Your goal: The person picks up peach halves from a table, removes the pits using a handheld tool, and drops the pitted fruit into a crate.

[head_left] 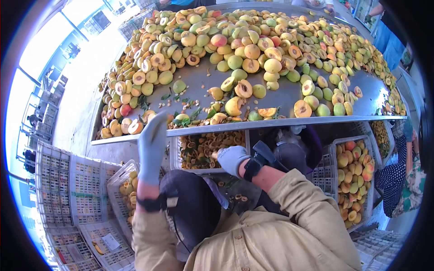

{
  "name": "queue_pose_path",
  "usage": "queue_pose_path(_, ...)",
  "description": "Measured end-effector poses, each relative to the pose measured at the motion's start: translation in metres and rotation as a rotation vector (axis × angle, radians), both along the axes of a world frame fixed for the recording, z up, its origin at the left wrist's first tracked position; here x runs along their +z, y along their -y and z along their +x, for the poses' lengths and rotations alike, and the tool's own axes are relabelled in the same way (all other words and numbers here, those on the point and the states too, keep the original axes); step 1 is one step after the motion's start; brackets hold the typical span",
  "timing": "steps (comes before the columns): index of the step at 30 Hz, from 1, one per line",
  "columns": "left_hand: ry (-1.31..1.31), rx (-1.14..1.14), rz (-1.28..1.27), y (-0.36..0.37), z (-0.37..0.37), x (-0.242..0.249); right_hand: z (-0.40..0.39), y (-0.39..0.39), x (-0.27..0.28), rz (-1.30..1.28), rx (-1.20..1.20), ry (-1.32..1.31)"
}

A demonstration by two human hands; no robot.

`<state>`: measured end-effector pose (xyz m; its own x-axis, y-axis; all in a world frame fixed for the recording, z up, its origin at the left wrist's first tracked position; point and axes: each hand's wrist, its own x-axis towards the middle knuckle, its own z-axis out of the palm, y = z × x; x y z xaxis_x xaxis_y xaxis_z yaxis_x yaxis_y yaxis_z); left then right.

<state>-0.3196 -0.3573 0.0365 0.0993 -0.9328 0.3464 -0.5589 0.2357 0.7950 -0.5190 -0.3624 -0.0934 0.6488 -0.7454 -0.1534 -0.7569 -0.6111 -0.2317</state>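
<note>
My left hand (153,142), in a pale grey-blue glove, reaches up at the near edge of the metal table (199,92). Its fingers are stretched out beside a halved peach (135,127), and I see nothing held in them. My right hand (232,160), gloved alike, is closed above a crate of peach scraps and pits (203,151). A small tan bit shows at its fingertips, too indistinct to name. Whole and halved peaches (244,88) lie on the table past both hands, with loose pits and leaves among them.
A crate of peaches (355,180) stands to my right, another crate (124,189) by my left knee. Stacked plastic crates (72,189) rise at the far left. Other people are around the table, one in blue clothing (389,43) at the back right.
</note>
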Motion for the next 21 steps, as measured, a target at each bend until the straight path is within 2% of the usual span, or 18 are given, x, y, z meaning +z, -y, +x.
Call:
queue_pose_path(2, 0.089, -0.031, 0.048, 0.058, -0.026, -0.023, -0.009, -0.006, 0.013, -0.060, 0.006, 0.032)
queue_pose_path(4, 0.126, -0.092, 0.081, 0.111, -0.047, -0.056, -0.017, -0.003, -0.006, -0.022, 0.007, 0.134)
queue_pose_path(5, 0.266, -0.063, 0.026, 0.139, -0.054, -0.078, -0.021, -0.004, -0.008, 0.001, 0.041, 0.174)
queue_pose_path(6, 0.428, -0.001, 0.105, 0.151, -0.076, -0.069, -0.025, -0.002, -0.011, 0.023, 0.072, 0.214)
queue_pose_path(7, 0.526, 0.020, 0.074, 0.172, -0.087, -0.080, -0.026, 0.001, -0.017, 0.082, 0.102, 0.245)
queue_pose_path(8, 0.622, 0.040, 0.049, 0.193, -0.095, -0.093, -0.025, 0.002, -0.023, 0.157, 0.099, 0.091)
queue_pose_path(10, 0.783, 0.090, 0.169, 0.222, -0.117, -0.106, -0.031, 0.007, -0.011, 0.144, 0.148, 0.093)
queue_pose_path(11, 0.862, 0.113, 0.232, 0.232, -0.126, -0.113, -0.031, 0.011, -0.010, 0.185, 0.094, 0.110)
queue_pose_path(14, 0.909, -0.141, 0.434, 0.238, -0.142, -0.091, -0.036, 0.020, -0.005, 0.254, -0.002, 0.194)
queue_pose_path(15, 0.961, -0.150, 0.355, 0.232, -0.150, -0.083, -0.041, 0.020, 0.002, 0.239, 0.006, 0.247)
queue_pose_path(18, 0.750, -0.176, 0.192, 0.219, -0.145, -0.090, -0.049, 0.018, 0.011, 0.155, -0.010, 0.275)
queue_pose_path(19, 0.689, -0.136, 0.058, 0.212, -0.138, -0.083, -0.049, 0.017, 0.008, 0.137, -0.041, 0.269)
queue_pose_path(21, 0.018, -0.199, 0.186, 0.190, -0.111, -0.062, -0.049, 0.012, 0.003, 0.077, -0.115, 0.299)
